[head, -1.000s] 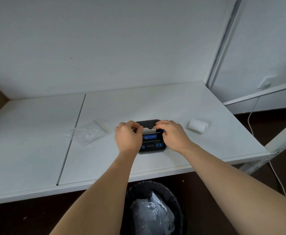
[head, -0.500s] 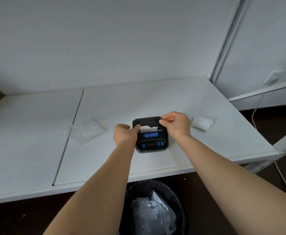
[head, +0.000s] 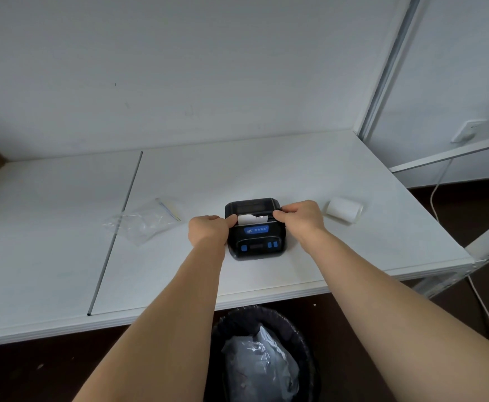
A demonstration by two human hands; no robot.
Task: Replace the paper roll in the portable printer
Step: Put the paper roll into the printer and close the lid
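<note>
The left hand (head: 208,231) is seen curled closed against the left side of the portable printer (head: 256,231), and the right hand (head: 301,216) is pinched on its right upper edge beside the raised lid; the fingertips are hidden. A torn paper strip (head: 252,219) is exposed at the slot. A clear plastic bag (head: 143,222) is noted at left on the white table (head: 266,175), a paper roll (head: 344,209) at right, and a bin (head: 262,355) partly cut off below.
</note>
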